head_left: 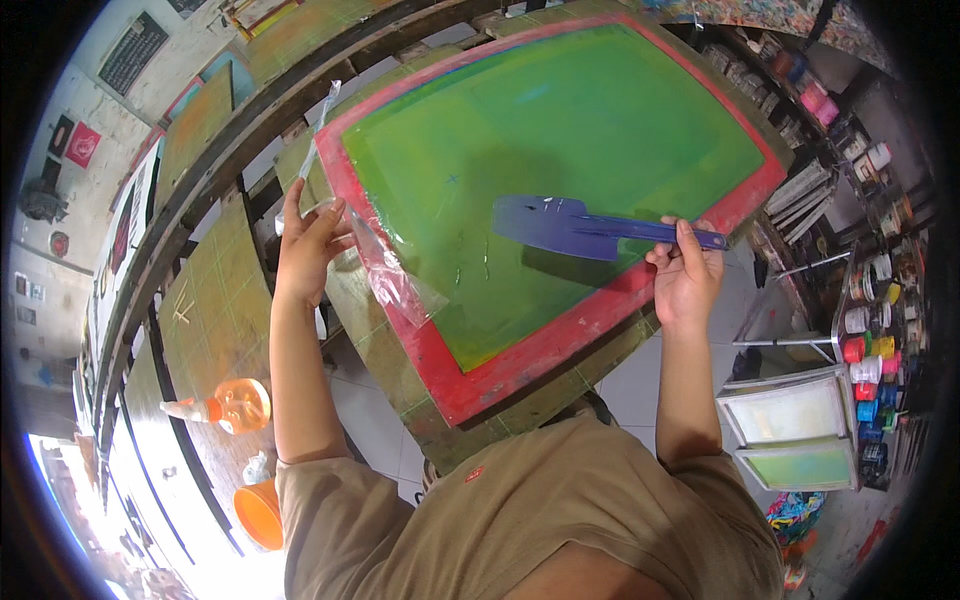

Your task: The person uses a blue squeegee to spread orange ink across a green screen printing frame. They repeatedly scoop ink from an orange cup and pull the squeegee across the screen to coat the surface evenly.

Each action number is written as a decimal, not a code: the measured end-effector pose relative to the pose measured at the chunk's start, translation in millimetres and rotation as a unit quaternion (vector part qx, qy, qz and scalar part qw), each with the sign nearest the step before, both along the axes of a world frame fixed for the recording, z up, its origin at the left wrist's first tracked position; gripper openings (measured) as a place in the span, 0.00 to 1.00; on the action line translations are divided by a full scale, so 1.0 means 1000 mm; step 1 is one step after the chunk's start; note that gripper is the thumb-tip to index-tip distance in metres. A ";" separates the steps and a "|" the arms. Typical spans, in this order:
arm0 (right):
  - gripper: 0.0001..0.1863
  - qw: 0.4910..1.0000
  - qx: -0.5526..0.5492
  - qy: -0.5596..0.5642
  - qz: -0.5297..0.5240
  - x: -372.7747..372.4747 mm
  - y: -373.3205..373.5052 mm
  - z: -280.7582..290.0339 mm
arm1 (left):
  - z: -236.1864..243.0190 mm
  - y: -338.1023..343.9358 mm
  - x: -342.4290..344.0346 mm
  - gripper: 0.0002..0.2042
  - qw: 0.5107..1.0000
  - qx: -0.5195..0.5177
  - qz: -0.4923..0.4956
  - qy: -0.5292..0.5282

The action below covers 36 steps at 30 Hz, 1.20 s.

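My right hand (688,270) is closed round the handle of a purple-blue plastic spatula (550,226). Its broad blade points left, above a screen-printing frame, and its shadow falls on the mesh. The frame has a red border (560,335) and green mesh (560,130), and lies tilted across a wooden table. At the frame's left edge, my left hand (315,245) holds a crumpled clear plastic bag (400,280) between loosely bent fingers. Part of the bag drapes over the red border and the mesh corner. A thin strip of plastic rises beyond the fingertips.
An orange spray bottle (240,406) and an orange container (260,514) are on the left, beside wooden boards (215,300). Shelves of paint jars (865,350) line the right. Small framed screens (790,415) stand low at the right, over a tiled floor (630,385).
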State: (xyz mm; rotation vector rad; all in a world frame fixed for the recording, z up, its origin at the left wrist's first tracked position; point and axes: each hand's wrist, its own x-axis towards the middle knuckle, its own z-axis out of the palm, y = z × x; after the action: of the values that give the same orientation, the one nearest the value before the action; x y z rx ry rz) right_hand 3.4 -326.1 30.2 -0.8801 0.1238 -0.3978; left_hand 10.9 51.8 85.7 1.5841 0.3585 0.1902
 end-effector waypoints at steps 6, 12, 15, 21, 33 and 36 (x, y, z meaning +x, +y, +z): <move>0.12 1.000 -0.012 0.003 0.021 0.005 0.000 -0.012 | 0.006 0.029 0.003 0.29 0.991 -0.132 -0.028 -0.007; 0.10 0.999 -0.036 0.014 0.016 0.004 -0.001 -0.012 | 0.027 0.030 -0.006 0.25 0.986 0.139 0.055 0.067; 0.10 0.999 -0.032 0.012 0.026 0.003 0.001 -0.012 | 0.012 0.060 -0.002 0.23 0.949 0.305 0.078 -0.021; 0.11 0.997 -0.068 0.017 0.032 0.005 0.000 -0.008 | 0.007 0.062 -0.009 0.15 0.856 0.465 0.161 -0.160; 0.10 0.993 -0.108 -0.024 0.040 0.010 -0.010 -0.021 | -0.007 -0.033 -0.072 0.32 0.763 0.605 -0.226 -0.027; 0.11 0.993 -0.109 -0.030 0.045 0.012 -0.008 -0.020 | -0.004 -0.025 -0.077 0.31 0.773 0.587 -0.241 0.019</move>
State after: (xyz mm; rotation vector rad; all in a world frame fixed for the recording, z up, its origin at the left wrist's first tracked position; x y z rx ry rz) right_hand 15.2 -334.2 10.0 -1.0837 -0.0155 -0.3579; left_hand -65.7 27.1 81.3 2.8679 -0.2418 -0.0558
